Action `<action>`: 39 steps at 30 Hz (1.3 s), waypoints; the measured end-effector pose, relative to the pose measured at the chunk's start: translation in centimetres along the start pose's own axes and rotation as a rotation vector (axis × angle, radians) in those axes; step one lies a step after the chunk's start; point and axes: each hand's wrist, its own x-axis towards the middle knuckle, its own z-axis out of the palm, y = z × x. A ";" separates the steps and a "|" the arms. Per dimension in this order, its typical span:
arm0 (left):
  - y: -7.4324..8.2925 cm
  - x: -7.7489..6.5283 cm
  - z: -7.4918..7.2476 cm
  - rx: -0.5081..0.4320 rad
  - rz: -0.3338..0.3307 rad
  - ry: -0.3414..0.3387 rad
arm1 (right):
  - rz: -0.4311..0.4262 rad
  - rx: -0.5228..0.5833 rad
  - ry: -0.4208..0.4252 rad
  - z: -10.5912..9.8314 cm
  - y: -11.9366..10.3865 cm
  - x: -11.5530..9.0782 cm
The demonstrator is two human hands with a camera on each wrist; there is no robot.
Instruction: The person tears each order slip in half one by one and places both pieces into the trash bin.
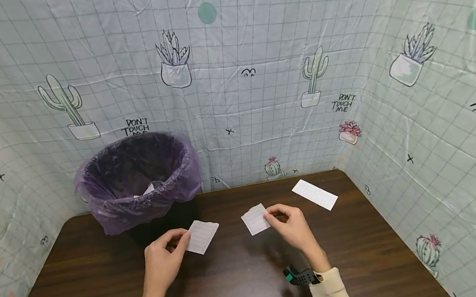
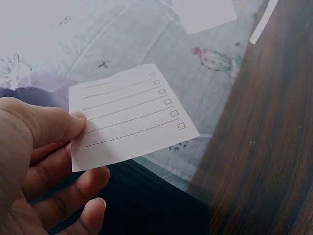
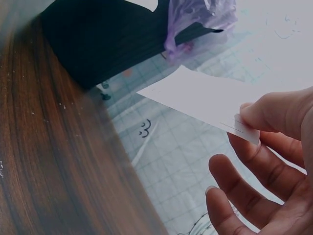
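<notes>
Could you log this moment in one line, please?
left hand: pinches paper piece | right hand: pinches second piece | bin: scrap inside

The head view looked forward and down at the bin (image 1: 167, 219) from above its front; the left wrist's faced closely past it; the right wrist's, farther, faced it from its right; these two shared its dark wall.

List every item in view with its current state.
Left paper piece: held up, one edge uneven
Right paper piece: held up, one edge uneven
Left fingers: pinching the left paper piece
Right fingers: pinching the right paper piece
Paper strip: lying on the table, unheld
Bin: upright, open, some paper inside
Purple liner: draped over the bin's rim
</notes>
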 end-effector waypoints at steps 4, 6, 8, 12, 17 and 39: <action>0.1 0.0 0.0 0.001 0.001 -0.002 | 0.001 -0.010 0.000 0.2 0.0 0.0; 0.1 0.1 0.1 -0.002 -0.001 -0.010 | 0.006 -0.013 0.003 0.3 -0.1 0.0; 0.1 0.0 0.2 -0.004 -0.003 -0.015 | 0.012 -0.014 0.008 0.3 -0.1 -0.2; 0.1 -0.1 0.2 -0.002 0.001 -0.012 | 0.017 -0.014 0.012 0.4 -0.2 -0.5; 0.1 -0.2 0.0 0.001 0.012 -0.013 | 0.016 -0.010 0.019 0.4 -0.1 -0.8; 1.1 0.1 -1.8 -0.040 0.097 0.060 | 0.002 -0.001 0.033 -0.3 -0.5 0.0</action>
